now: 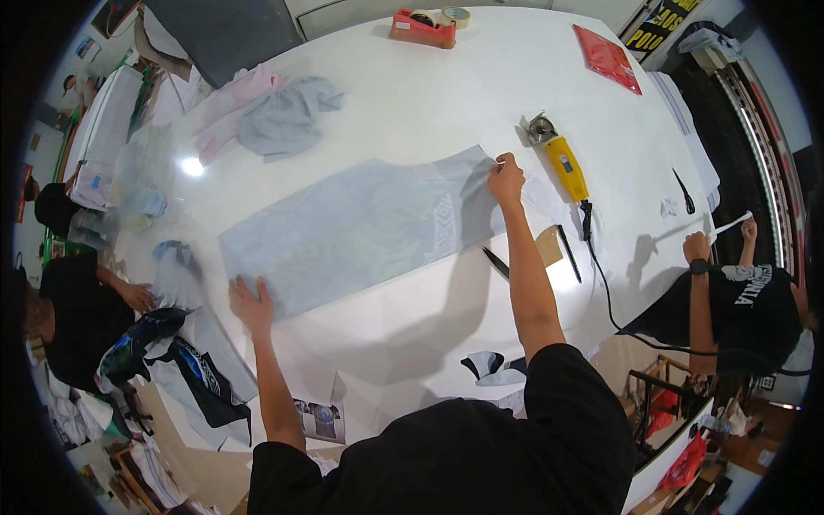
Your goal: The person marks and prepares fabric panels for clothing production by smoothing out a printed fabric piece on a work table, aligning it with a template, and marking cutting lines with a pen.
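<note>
A long pale grey-blue fabric panel [360, 232] with a faint white patterned band near its right end lies spread across the white table. At its near left corner, my left hand [251, 302] rests with fingers spread, touching the edge. My right hand [507, 178] is closed on the panel's far right corner, fingertips pinched together. A yellow electric rotary cutter [564, 165] lies just right of that hand, its black cable [605, 287] running toward the lower right. Below my right wrist are a brown card [548, 246] and a black pen-like stick [569, 254].
Crumpled grey cloth [279, 120] lies at the far left of the white table [386, 86]. A red tape dispenser [423, 28] and a red packet [607, 59] are at the back. Dark printed pieces [202, 369] lie near left. People [747, 309] stand at both sides.
</note>
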### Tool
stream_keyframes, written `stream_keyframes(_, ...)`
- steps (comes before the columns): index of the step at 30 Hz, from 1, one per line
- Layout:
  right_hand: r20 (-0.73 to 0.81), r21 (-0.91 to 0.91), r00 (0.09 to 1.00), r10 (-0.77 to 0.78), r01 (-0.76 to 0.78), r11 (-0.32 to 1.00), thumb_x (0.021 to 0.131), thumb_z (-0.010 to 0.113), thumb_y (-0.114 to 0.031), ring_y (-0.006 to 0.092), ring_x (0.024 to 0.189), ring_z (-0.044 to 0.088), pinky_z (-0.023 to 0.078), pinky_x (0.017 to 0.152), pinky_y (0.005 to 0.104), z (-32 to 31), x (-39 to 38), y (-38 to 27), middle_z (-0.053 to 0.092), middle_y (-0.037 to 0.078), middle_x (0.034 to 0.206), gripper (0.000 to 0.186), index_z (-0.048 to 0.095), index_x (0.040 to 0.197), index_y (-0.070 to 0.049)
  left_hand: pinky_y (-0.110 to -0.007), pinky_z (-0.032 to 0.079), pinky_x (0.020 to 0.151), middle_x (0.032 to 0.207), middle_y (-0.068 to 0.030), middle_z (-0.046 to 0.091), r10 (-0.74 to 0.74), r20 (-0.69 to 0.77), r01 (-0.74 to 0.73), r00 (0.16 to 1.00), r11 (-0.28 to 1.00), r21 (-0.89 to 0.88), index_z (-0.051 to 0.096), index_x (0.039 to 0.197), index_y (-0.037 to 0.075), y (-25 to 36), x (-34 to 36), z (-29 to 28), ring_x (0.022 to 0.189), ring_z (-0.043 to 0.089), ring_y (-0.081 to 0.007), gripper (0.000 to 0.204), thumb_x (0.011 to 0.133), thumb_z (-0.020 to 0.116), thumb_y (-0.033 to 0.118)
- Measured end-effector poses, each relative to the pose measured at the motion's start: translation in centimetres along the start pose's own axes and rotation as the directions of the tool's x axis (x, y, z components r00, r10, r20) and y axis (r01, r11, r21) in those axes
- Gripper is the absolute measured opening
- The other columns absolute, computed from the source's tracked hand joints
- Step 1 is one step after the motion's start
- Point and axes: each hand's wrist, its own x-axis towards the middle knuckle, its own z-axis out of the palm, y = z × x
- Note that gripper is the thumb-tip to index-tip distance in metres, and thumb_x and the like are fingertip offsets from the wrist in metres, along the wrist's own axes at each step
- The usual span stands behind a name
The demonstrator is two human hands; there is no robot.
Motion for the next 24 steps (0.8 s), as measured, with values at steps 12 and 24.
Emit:
stream_keyframes(12,-0.019,-0.241,0.912,-0.409,0.393,0.887,0.087,0.064,-0.019,0.0286,0.115,0.052,0.036,0.093,0.0523,-0.1,-4.1,-3.9,0.058,0.009,0.121,0.035,0.061,0.122,-0.013,-0.062,0.023,0.113,0.154,-0.0246,0.034,-0.178,0.161,0.174,0.971,0.984,0.038,0.040,0.149,0.006,1.1,-0.8,-0.6,0.143,0.030,-0.0430,0.073,0.097,0.049,0.057)
stream_keyframes(24,-0.101,-0.287,0.911,-0.399,0.358,0.889,0.093,0.060,-0.025,0.0295,0.120,0.049,0.036,0.097,0.0550,-1.5,-6.0,-1.6,0.054,0.011,0.130,0.040,0.058,0.129,-0.009,-0.066,0.019,0.114,0.159,-0.0218,0.027,-0.163,0.239,0.152,0.957,0.986,0.062,0.037,0.153,0.011,1.1,-1.5,-1.1,0.147,0.023,-0.0433,0.076,0.096,0.048,0.061)
